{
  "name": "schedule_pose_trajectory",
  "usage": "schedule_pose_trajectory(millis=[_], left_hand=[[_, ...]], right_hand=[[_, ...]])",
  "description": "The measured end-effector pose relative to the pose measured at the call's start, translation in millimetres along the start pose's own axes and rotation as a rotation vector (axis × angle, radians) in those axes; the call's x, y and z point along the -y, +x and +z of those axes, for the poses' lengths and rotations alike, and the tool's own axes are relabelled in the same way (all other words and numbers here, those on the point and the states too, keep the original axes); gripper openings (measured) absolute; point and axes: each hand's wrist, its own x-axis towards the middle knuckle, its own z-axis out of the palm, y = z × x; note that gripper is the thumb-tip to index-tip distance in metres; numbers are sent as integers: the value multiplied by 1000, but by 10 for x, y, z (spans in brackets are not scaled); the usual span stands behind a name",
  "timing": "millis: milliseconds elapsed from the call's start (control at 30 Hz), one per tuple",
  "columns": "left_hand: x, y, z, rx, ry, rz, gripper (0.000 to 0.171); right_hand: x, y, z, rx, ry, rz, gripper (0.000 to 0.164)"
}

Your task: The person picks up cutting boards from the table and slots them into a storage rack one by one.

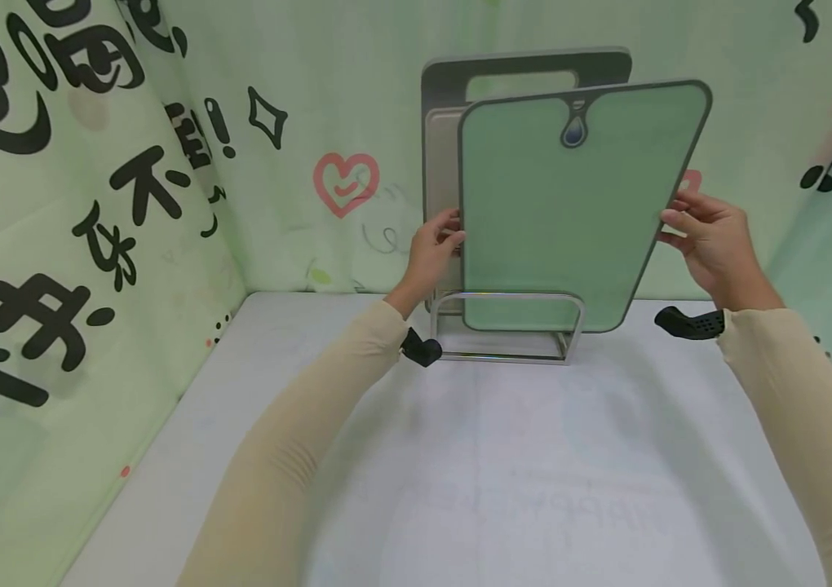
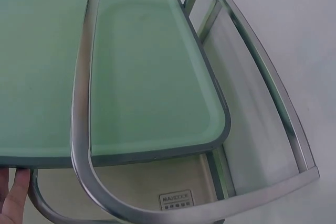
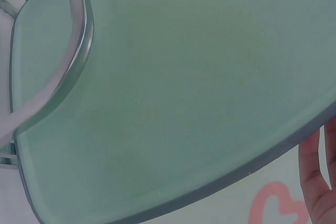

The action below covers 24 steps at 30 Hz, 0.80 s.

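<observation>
A green cutting board [image 1: 563,204] with a dark grey rim and a teardrop-shaped hole stands nearly upright. Its lower part is behind the front loop of a metal rack [image 1: 507,294]; whether its bottom edge touches the rack I cannot tell. The left hand [image 1: 431,254] pinches the board's left edge, while the right hand [image 1: 713,240] grips the right edge, fingers partly hidden behind it. Behind it, a larger grey-and-beige board [image 1: 441,159] with a slot handle stands in the rack. The left wrist view shows a small label [image 2: 176,200] on that beige board.
The rack is on a white tabletop [image 1: 504,473] near its back edge. A pale green curtain [image 1: 276,244] with black characters and a red heart [image 1: 346,185] hangs behind and to the left. Black wrist devices [image 1: 689,323] sit by both sleeves.
</observation>
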Motion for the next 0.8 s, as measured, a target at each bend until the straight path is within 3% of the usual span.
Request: schedule_pose_trajectory(millis=[800], left_hand=[[18, 2, -239, -43, -25, -1, 40]], right_hand=[[-89, 112, 210, -5, -30, 16, 27]])
